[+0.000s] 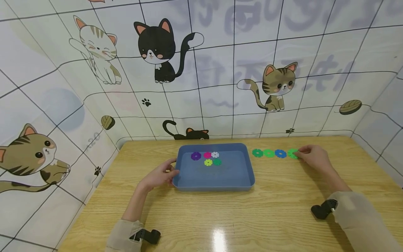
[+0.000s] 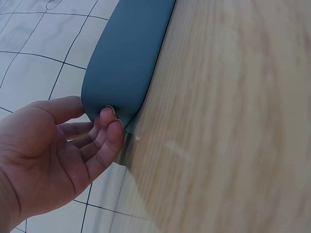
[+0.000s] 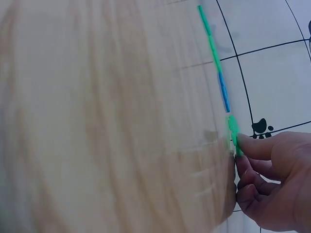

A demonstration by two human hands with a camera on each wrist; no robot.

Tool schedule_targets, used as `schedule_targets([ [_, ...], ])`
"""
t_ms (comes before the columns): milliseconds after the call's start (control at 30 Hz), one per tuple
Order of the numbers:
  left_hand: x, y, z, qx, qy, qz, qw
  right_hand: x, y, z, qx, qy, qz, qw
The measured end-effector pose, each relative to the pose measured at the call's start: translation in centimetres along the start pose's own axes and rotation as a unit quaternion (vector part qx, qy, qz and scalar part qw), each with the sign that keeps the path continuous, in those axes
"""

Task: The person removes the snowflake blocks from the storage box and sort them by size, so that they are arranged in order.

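Observation:
My left hand (image 1: 159, 174) grips the left end of a shallow blue tray (image 1: 214, 187). The thumb lies at its rim and the bent fingers touch its outer wall (image 2: 121, 58). Several notched plastic discs lie inside: purple (image 1: 196, 156), pink (image 1: 207, 155), white (image 1: 215, 154), yellow (image 1: 208, 162) and green (image 1: 217, 162). Right of the tray, my right hand (image 1: 315, 159) pinches a light green notched disc (image 1: 292, 153) between thumb and fingers. In the right wrist view this green disc (image 3: 233, 127) looks slightly tilted at the end of a row.
A dark green disc (image 1: 257, 153), a light green disc (image 1: 269, 153) and a blue disc (image 1: 280, 153) lie lined up on the wooden table (image 1: 207, 217). Behind the table's back edge hangs a cat-printed wall covering (image 1: 217, 77).

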State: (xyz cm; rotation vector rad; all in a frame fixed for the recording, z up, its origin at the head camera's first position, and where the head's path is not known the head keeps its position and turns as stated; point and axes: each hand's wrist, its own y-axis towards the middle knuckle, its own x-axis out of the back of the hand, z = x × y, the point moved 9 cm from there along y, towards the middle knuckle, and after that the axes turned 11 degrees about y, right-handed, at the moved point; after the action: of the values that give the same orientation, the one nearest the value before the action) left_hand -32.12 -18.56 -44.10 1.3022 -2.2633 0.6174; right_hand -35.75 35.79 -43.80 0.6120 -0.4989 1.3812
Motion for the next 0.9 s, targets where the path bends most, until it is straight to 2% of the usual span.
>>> schedule_targets([
  [500,0.1,0.1,0.2,0.011,-0.004,-0.002,0.9999,-0.8,0.2,0.6,0.01,-0.002,0.001,1.0],
  [900,0.2,0.1,0.4,0.01,0.005,-0.005,0.9999,-1.1,0.0,1.1,0.008,0.004,0.021,0.9997],
])
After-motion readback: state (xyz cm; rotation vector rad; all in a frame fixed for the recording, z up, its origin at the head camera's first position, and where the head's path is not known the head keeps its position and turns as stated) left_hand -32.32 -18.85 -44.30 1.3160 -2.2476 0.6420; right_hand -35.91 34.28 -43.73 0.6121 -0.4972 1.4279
